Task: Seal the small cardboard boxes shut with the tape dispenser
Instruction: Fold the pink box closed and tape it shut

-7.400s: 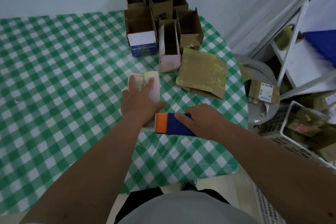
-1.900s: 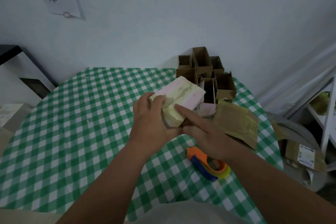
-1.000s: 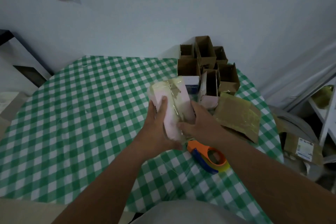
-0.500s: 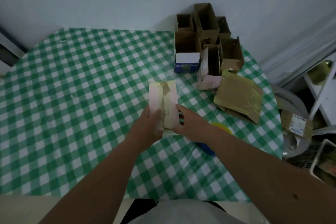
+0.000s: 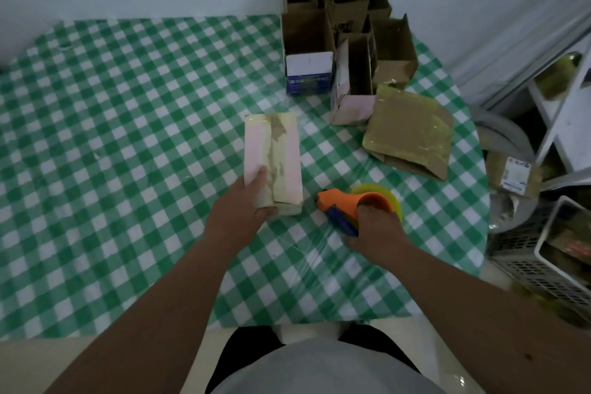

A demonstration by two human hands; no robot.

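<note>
Box, pink cardboard point(image 5: 272, 160), lies flat on the green checked tablecloth point(image 5: 112, 137), long axis running near to far, yellowish tape already along its top seam. Left hand point(image 5: 238, 214) holds the near end, thumb pressed on the top face, fingers wrapped around the near edge. Right hand point(image 5: 374, 230) has fingers curled round the orange-and-blue tape dispenser point(image 5: 348, 206), which rests on the cloth just right of the box; its yellow tape roll point(image 5: 380, 193) sits on the far side of the hand.

Step in hand, as judged: picking up the dispenser for another strip. To do it well: keep the left hand pinning the box so it cannot slide, start the tape over an edge so it wraps onto a side face, pull straight along the seam under steady downward pressure, then tilt the cutter to break the tape cleanly. Blade position is not visible.

Open brown boxes point(image 5: 339, 19) stand clustered at the far edge, unsealed. A flattened taped box point(image 5: 409, 134) lies to the right.
</note>
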